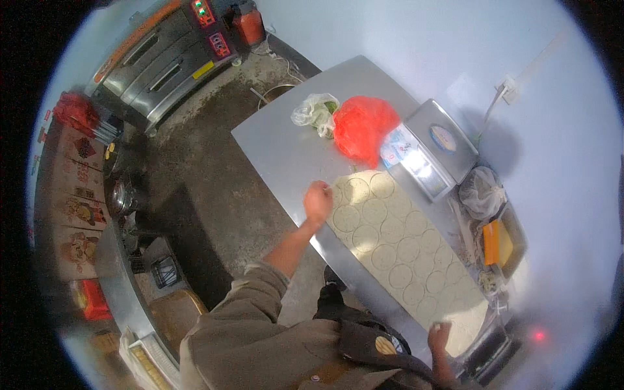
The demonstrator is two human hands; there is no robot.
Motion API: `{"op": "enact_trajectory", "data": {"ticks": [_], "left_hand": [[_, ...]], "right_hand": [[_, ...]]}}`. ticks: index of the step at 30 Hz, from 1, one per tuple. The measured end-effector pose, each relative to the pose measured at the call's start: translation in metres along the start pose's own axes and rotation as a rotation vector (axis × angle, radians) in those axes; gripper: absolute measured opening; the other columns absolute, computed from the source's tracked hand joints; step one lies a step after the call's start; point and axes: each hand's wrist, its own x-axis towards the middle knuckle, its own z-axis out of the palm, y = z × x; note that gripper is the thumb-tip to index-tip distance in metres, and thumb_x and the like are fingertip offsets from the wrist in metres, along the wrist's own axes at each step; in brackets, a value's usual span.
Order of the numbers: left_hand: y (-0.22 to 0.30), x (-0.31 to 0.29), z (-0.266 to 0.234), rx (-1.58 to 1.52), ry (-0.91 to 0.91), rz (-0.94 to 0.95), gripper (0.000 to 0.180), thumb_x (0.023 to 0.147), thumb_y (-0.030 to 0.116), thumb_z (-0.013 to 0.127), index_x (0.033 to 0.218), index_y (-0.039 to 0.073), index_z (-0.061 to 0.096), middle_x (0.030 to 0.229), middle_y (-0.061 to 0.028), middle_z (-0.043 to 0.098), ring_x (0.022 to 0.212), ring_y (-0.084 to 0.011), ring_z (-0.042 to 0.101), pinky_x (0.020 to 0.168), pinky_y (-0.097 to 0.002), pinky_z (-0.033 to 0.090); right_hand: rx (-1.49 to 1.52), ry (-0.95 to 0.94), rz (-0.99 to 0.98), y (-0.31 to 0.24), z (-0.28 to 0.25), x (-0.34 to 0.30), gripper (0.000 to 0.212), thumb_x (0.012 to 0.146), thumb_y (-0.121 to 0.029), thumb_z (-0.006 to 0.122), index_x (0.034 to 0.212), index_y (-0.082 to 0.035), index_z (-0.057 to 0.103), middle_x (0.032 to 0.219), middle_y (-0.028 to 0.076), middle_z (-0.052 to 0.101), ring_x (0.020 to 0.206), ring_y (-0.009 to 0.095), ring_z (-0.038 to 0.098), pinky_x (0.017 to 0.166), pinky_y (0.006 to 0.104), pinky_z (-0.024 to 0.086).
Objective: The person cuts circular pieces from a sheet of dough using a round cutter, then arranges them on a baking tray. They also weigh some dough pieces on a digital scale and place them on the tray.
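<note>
A pale rolled dough sheet (403, 250) lies along the steel table (286, 153), stamped with several round cut-outs. My left hand (318, 200) is closed at the sheet's far left corner, touching its edge; whether it grips a small cutter or the dough is too small to tell. Down at the near end of the sheet, my right hand (439, 337) rests by its edge with fingers curled, and what it holds is unclear.
A red plastic bag (364, 127) and a clear bag (314, 110) lie beyond the dough. A digital scale (432, 148) stands by the wall, with a tray holding an orange item (497, 242) beside it. A deck oven (166, 55) stands far left across the dark floor.
</note>
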Motion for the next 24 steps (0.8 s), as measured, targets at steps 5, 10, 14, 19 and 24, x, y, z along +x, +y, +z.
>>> {"op": "enact_trajectory", "data": {"ticks": [5, 10, 14, 19, 24], "left_hand": [[0.096, -0.105, 0.001, -0.265, -0.172, 0.219, 0.015, 0.090, 0.016, 0.067, 0.101, 0.006, 0.066, 0.097, -0.0165, 0.066, 0.092, -0.0386, 0.066, 0.079, -0.0491, 0.053], [0.131, -0.159, -0.029, -0.401, -0.360, 0.305, 0.017, 0.092, 0.017, 0.067, 0.103, 0.004, 0.066, 0.096, -0.0150, 0.065, 0.086, -0.0369, 0.064, 0.078, -0.0451, 0.052], [0.114, -0.152, -0.051, -0.414, -0.406, 0.333, 0.031, 0.088, 0.020, 0.071, 0.115, 0.005, 0.065, 0.108, -0.0156, 0.065, 0.100, -0.0369, 0.064, 0.088, -0.0466, 0.051], [0.089, -0.101, -0.059, -0.458, -0.531, 0.588, 0.097, 0.079, 0.046, 0.081, 0.156, 0.006, 0.036, 0.159, -0.0230, 0.037, 0.148, -0.0412, 0.034, 0.123, -0.0520, 0.024], [0.136, -0.117, 0.004, -0.494, -0.713, 0.874, 0.106, 0.074, 0.048, 0.085, 0.156, 0.006, 0.034, 0.162, -0.0229, 0.033, 0.151, -0.0406, 0.029, 0.125, -0.0531, 0.019]], "right_hand": [[0.489, -0.006, -0.221, -0.201, -0.020, 0.141, 0.071, 0.084, -0.013, 0.078, 0.148, -0.008, 0.047, 0.148, 0.027, 0.045, 0.134, 0.045, 0.050, 0.099, 0.0436, 0.053], [0.506, 0.306, -0.631, -0.345, -0.024, 0.198, 0.069, 0.084, -0.017, 0.079, 0.146, -0.006, 0.049, 0.145, 0.025, 0.048, 0.131, 0.039, 0.052, 0.095, 0.0397, 0.054], [0.962, -0.023, -0.430, -0.367, -0.024, 0.191, 0.032, 0.091, -0.016, 0.074, 0.119, -0.002, 0.067, 0.114, 0.020, 0.068, 0.105, 0.029, 0.067, 0.086, 0.0361, 0.056], [0.983, -0.034, -0.262, -0.348, -0.089, 0.153, 0.014, 0.096, -0.015, 0.072, 0.101, -0.001, 0.072, 0.085, 0.008, 0.074, 0.081, 0.018, 0.070, 0.075, 0.0338, 0.055], [1.030, -0.004, -0.295, -0.335, -0.182, 0.117, 0.011, 0.096, -0.011, 0.072, 0.098, 0.000, 0.071, 0.084, 0.008, 0.073, 0.075, 0.015, 0.069, 0.069, 0.0298, 0.055]]}}
